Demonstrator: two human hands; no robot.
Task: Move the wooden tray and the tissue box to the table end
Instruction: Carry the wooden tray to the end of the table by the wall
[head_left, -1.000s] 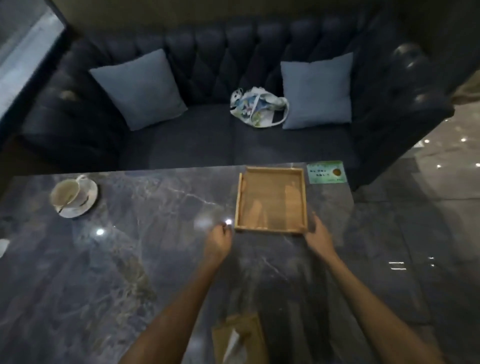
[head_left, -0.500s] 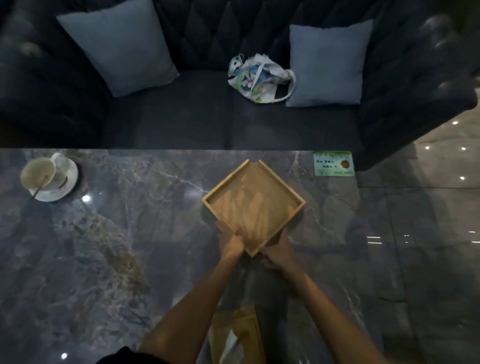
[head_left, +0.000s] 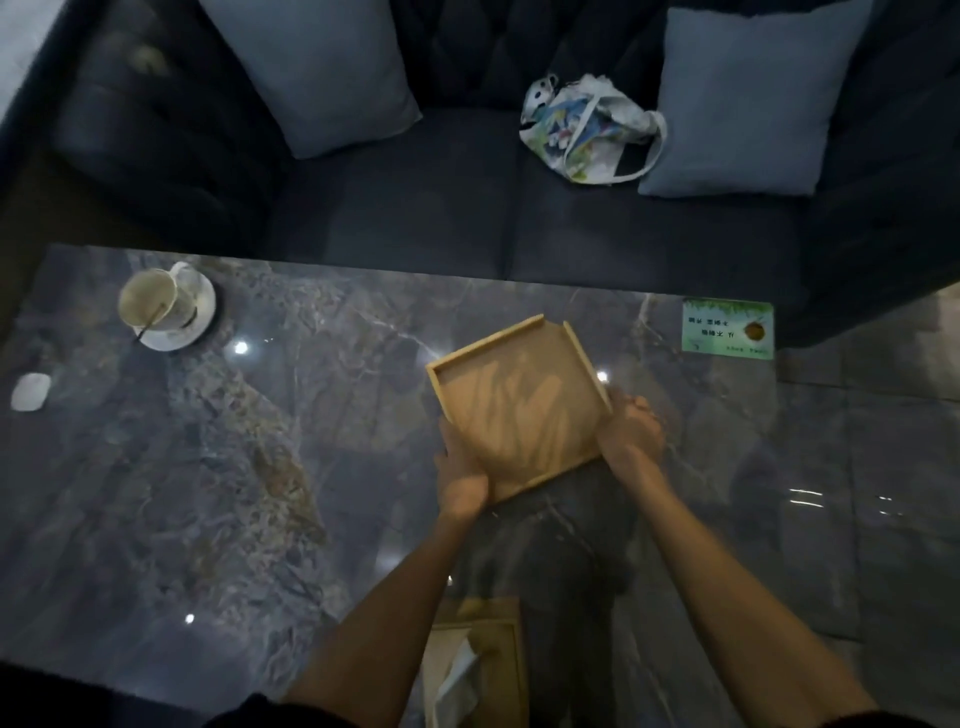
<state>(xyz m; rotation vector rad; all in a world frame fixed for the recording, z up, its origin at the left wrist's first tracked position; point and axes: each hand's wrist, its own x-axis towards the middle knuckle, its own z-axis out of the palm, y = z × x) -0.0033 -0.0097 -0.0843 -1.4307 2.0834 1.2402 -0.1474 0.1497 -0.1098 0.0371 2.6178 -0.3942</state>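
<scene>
I have the wooden tray (head_left: 519, 400) in both hands, held skewed over the right half of the marble table (head_left: 260, 493). My left hand (head_left: 460, 475) is closed over its near-left corner, at about 7 o'clock on the tray, with the thumb on the rim. My right hand (head_left: 631, 434) is wrapped round the right corner at about 3 o'clock. Whether the tray is fully clear of the stone or still skimming it, I cannot tell.

I judge it light and stiff: thin slats, a shallow raised rim, nothing inside. The rim is the place to hold, since it gives the fingers an edge to hook; the flat base would slide out of a pinch. One corner at about 12 o'clock shows a gap between the rim pieces, so I would keep my grip away from there. The polished top looks slick, so a pushed tray could run further than meant; carrying seems safer.

The tissue box (head_left: 475, 670) sits at 6 o'clock, between my forearms near the table edge, untouched, a tissue poking up. It looks like a rigid wooden case, best taken by its two long sides.
</scene>
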